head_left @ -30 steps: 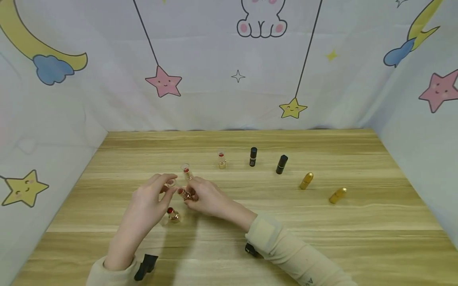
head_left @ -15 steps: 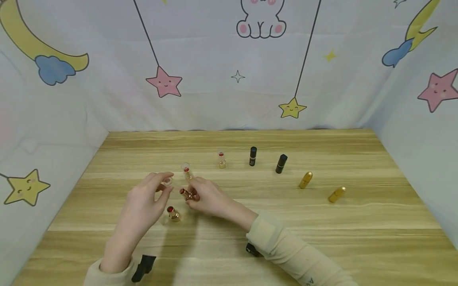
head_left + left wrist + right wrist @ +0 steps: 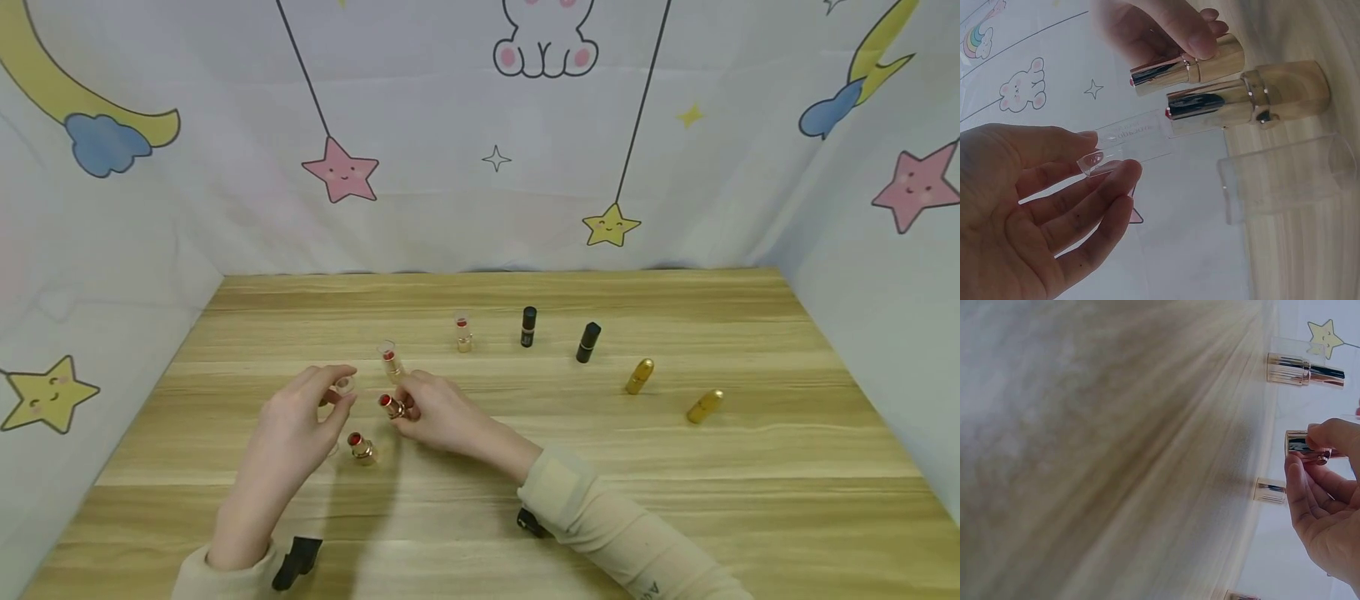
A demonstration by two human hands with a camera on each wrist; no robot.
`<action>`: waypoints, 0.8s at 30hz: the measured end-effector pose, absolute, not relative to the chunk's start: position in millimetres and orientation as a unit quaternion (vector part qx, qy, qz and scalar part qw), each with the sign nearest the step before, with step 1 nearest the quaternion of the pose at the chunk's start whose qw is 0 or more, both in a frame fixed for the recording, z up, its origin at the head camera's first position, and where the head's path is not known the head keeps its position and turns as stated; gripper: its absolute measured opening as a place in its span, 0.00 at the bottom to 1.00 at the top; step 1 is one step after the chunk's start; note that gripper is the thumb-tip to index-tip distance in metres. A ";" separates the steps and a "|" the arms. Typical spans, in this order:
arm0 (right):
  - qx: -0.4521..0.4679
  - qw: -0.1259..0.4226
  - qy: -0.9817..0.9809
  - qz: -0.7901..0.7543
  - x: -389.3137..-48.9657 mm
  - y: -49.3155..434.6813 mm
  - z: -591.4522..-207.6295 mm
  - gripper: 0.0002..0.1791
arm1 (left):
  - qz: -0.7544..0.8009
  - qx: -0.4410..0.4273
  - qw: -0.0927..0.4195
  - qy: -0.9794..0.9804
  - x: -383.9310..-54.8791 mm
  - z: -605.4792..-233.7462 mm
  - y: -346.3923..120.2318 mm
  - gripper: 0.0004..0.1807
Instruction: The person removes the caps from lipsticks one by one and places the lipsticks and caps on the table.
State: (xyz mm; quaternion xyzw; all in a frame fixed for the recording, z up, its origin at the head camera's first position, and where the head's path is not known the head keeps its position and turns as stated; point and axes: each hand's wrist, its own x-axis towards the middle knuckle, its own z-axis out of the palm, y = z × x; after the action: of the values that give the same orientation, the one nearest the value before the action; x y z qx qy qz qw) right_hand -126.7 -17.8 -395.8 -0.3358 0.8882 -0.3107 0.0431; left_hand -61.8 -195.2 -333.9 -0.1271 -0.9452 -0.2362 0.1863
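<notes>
My left hand (image 3: pixel 300 417) pinches a clear lipstick cap (image 3: pixel 1129 134) between thumb and fingers, held above the table. To its right, my right hand (image 3: pixel 442 412) grips the gold base of an uncapped lipstick (image 3: pixel 392 406), whose red tip points toward the left hand. A gap separates cap and lipstick. In the right wrist view, thumb and fingers close round that shiny base (image 3: pixel 1297 442). Below the hands, a second uncapped gold lipstick (image 3: pixel 362 450) stands upright. Beside it stands another clear cap (image 3: pixel 1285 181), partly hidden by the left hand in the head view.
Just behind the right hand is a clear-capped lipstick (image 3: pixel 392 362); another (image 3: pixel 463 333) stands farther back. Two black lipsticks (image 3: pixel 528 327) (image 3: pixel 588 342) and two gold tubes (image 3: pixel 640 377) (image 3: pixel 705 406) continue the arc rightward. A printed cloth (image 3: pixel 420 225) borders the wooden table (image 3: pixel 600 475).
My left hand has drawn the clear cap leftward, away from the lipstick, widening the gap between them. The right hand keeps its grip and has hardly moved.
</notes>
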 end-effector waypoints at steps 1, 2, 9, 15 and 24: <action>-0.335 0.044 0.889 -0.310 -126.7 -17.9 -395.6 0.10 | -0.237 -0.126 0.183 -0.946 -62.9 -335.6 -196.2 0.15; -0.334 0.044 0.889 -0.310 -126.7 -18.1 -395.5 0.11 | -0.237 -0.125 0.180 -0.946 -64.0 -337.2 -197.1 0.15; -0.334 0.050 0.888 -0.312 -126.7 -19.9 -394.6 0.11 | -0.240 -0.114 0.151 -0.952 -69.7 -346.0 -202.6 0.14; -0.334 0.052 0.888 -0.312 -127.3 -22.4 -396.1 0.11 | -0.234 -0.110 0.138 -0.956 -72.0 -350.5 -206.6 0.13; -0.354 0.044 0.881 -0.311 -128.9 -27.5 -398.8 0.11 | -0.227 -0.101 0.097 -0.964 -74.1 -353.1 -211.8 0.14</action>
State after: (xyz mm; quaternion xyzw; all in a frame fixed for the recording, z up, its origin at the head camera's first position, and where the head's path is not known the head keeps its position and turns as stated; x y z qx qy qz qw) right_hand -128.9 -27.5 -398.8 -0.3536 0.8810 -0.3112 0.0438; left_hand -74.1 -211.8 -353.1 -0.1010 -0.9637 -0.2271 0.0974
